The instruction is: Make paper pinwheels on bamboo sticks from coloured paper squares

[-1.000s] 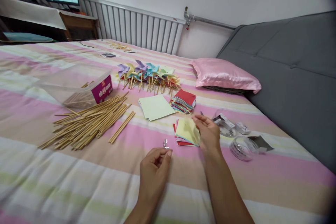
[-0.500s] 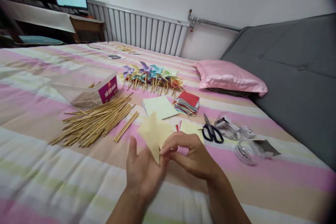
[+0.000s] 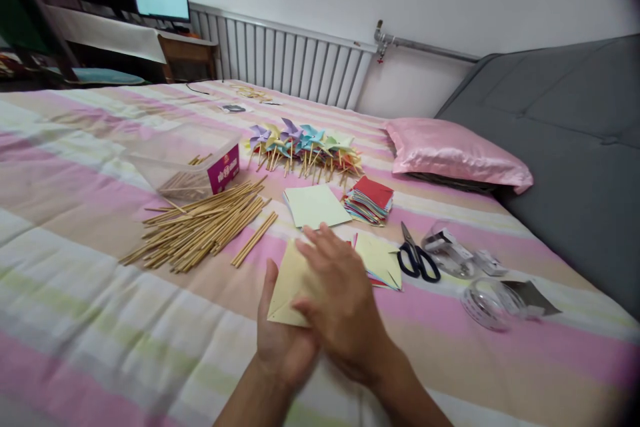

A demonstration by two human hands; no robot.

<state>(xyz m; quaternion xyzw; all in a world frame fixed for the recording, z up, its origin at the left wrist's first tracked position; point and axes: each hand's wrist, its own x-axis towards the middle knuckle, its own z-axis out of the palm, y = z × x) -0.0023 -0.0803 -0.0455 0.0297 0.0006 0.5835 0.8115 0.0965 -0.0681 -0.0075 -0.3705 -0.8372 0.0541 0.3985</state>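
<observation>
- Pale yellow paper sheet: held between both hands above the striped bedspread, just on the near side of the small cut-paper stack.
- Left hand: palm up under the sheet, thumb along its left edge, grasping it.
- Right hand: pressed flat on top of the sheet, fingers spread, covering its right half.
- Orientation: visible part is triangular; one corner points away from the person, bottom edge runs roughly left to right. Long axis not determinable, half hidden.
- Open room: bare bedspread left of and nearer than the stack.
- Edges: bamboo sticks well left of the stack; scissors just right of it; tape rolls further right; flat green sheet just beyond.
</observation>
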